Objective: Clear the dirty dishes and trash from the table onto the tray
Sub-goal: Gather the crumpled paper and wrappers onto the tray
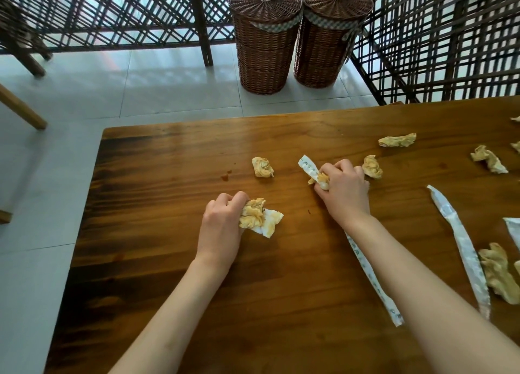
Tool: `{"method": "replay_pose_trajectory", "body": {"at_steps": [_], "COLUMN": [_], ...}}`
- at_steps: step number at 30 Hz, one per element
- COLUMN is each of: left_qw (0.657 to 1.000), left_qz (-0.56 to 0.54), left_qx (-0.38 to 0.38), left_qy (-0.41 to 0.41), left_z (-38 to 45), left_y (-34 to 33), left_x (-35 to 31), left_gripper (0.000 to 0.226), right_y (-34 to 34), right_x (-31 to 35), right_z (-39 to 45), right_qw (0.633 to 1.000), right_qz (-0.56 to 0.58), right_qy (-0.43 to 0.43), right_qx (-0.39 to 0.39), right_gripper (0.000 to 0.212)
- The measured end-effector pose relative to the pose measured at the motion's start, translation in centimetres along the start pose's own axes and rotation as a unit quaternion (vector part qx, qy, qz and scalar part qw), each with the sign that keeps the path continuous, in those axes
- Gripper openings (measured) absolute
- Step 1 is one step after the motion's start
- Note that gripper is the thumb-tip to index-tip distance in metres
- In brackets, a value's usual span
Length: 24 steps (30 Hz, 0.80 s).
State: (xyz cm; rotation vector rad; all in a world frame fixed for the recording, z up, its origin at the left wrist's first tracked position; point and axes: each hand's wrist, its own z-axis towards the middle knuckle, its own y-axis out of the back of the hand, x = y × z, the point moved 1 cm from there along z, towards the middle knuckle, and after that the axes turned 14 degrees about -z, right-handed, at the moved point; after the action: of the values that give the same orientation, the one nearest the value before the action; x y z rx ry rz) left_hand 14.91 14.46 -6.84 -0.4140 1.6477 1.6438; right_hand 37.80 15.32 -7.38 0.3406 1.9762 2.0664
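Seen from above, looking down at a wooden table strewn with soiled paper trash. No tray and no dishes in view.

Left hand, fingers curled, gripping a stained crumpled napkin wad that pokes out to the right of the knuckles and rests on the wood. Right hand, farther out and to the right, fingers curled round a small scrap and a white printed paper sleeve, whose free end juts up and left from the fist.

Nearest loose piece: a crumpled napkin lying apart between the two hands, a little beyond the left hand's fingertips and level with the right hand, left of it. Roughly as close to either hand; probably the left hand's by a short forward reach. Another wad touching or just behind the right hand's knuckles, on its far-right side.

Long paper sleeves lying lengthwise, running toward the viewer, right of the right forearm, one partly hidden under it. More wads scattered toward the right edge.

Judged early in the job: both hands full, much trash left.

Two wicker baskets on the tiled floor beyond the table.
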Motion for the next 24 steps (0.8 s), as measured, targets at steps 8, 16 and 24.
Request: {"method": "replay_pose_trajectory", "body": {"at_steps": [8,16,24], "left_qw": [1.0,0.999,0.998], "left_qz": [-0.01,-0.038,-0.058], "left_qx": [-0.016,0.014,0.014], "left_qy": [0.023,0.025,-0.012], "left_z": [-2.1,-7.6,-13.3], "left_y": [2.0,1.1,-3.7], "left_x": [-3.4,-12.7,-25.1], "left_gripper": [0.034,0.04,0.041], "right_y": [3.5,9.2,14.4], "right_x": [-2.1,-9.6,-22.2], "right_z": [-5.4,-13.1,-20.9], "right_qw": [0.995,0.991,0.989], "right_qz": [0.094,0.123,0.128], "right_qy": [-0.004,-0.038,-0.071], "right_qx": [-0.046,-0.018,-0.015], "right_gripper": [0.029,0.028,0.038]}}
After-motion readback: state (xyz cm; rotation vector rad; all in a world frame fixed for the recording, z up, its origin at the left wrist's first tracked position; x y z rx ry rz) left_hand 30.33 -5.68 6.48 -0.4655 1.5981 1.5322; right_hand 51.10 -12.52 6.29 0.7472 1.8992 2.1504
